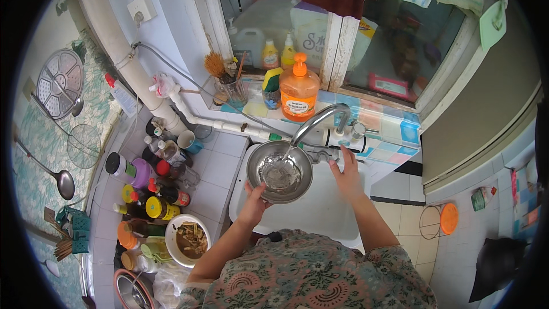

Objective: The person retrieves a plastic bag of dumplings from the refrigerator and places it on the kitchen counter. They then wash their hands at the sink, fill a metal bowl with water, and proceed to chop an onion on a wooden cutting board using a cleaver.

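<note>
A round stainless steel bowl point(255, 167) is tilted a little over the white sink point(303, 217). My left hand point(254, 205) grips its near-left rim, thumb on the inside wall. Water runs from the curved chrome faucet point(321, 115) into the bowl and ripples there. To the right, my right hand point(346, 176) is open with fingers spread, just below the faucet's base and beside a small curved metal lever point(323, 157). I cannot tell whether its fingertips touch the faucet.
An orange pump bottle point(299, 94) stands on the tiled ledge behind the sink, beside a yellow-green sponge point(271, 80) in a cup. Several sauce bottles point(162, 208) crowd the left counter, near a white bowl point(189, 240) of brown food pieces. A window point(337, 51) is ahead.
</note>
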`<state>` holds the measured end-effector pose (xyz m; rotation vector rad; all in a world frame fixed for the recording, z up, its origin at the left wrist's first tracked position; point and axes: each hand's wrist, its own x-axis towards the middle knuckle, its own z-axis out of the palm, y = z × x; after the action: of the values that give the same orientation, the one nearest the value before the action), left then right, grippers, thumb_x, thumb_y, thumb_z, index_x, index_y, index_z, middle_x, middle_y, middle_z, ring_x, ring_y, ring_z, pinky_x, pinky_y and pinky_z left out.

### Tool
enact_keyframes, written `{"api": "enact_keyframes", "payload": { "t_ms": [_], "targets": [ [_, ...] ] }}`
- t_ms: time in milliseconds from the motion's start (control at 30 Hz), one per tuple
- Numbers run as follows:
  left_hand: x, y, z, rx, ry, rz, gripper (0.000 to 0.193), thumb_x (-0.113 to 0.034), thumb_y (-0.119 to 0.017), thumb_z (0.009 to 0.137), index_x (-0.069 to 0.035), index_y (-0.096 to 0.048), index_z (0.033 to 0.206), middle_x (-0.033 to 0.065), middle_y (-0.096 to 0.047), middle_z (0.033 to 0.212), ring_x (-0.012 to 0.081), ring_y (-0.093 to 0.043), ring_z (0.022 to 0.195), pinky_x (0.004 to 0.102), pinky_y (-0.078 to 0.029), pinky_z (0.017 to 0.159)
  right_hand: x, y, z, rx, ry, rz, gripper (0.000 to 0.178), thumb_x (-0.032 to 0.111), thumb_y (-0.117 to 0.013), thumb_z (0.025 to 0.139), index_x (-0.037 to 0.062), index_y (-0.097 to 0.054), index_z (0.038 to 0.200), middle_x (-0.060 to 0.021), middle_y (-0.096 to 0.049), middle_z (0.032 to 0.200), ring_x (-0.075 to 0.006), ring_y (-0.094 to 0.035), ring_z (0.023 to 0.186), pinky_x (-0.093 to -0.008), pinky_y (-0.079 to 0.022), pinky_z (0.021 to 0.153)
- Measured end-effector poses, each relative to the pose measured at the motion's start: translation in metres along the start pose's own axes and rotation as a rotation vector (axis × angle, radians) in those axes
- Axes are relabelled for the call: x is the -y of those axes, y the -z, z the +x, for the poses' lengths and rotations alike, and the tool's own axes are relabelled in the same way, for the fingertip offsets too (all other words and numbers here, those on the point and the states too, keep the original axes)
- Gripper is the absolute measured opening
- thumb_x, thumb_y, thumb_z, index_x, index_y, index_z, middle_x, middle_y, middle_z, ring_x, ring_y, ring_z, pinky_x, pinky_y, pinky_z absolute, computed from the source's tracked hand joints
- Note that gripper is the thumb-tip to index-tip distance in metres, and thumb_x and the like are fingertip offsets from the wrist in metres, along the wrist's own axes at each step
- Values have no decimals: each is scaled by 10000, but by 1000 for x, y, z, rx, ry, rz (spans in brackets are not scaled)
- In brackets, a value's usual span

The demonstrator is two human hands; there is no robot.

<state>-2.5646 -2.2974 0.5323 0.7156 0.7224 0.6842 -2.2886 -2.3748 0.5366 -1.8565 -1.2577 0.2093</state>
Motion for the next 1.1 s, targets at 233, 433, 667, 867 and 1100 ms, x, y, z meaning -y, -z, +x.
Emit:
{"api": "enact_keyframes", "payload": {
  "t_ms": [233, 433, 667, 867, 1100],
  "targets": [
    [3, -8, 4, 29, 36, -56, 600, -412, -519, 902, -212, -143, 1326, 97, -351, 1368, 251, -450, 1207, 478, -416, 932, -35, 61, 92, -216, 133, -682, 641, 456, -572, 832, 46, -426, 1303, -149, -512, 1246, -316, -405, 1225, -477, -197, 1088],
    [9, -7, -1, 9, 68, -113, 574, -430, -514, 901, -192, -188, 1310, 106, -393, 1343, 265, -458, 1199, 507, -409, 938, -46, 39, 98, -176, 51, -685, 482, 386, -645, 779, 47, -554, 1111, -111, -574, 1051, -293, -488, 1068, -459, -226, 1070],
    [11, -11, -5, -123, 40, -31, 553, -477, -486, 900, -157, -286, 1304, 87, -412, 1347, 271, -462, 1198, 533, -404, 942, -47, 39, 99, -203, 77, -637, 429, 346, -675, 749, 69, -554, 1053, -107, -575, 1011, -293, -498, 1043, -459, -238, 1056],
    [14, -3, -4, -125, 38, -83, 653, -449, -537, 886, -142, -169, 1330, 122, -401, 1325, 276, -464, 1187, 545, -382, 940, -54, 35, 100, -230, 116, -671, 424, 353, -676, 745, 86, -546, 1047, -105, -572, 991, -287, -504, 1039, -463, -244, 1048],
    [15, 2, -7, -147, 65, -96, 666, -450, -546, 879, -132, -180, 1336, 125, -403, 1326, 282, -471, 1182, 543, -355, 970, -53, 35, 99, -225, 124, -696, 434, 359, -686, 736, 86, -548, 1045, -112, -583, 991, -305, -512, 1017, -451, -277, 1008]
  ]
}}
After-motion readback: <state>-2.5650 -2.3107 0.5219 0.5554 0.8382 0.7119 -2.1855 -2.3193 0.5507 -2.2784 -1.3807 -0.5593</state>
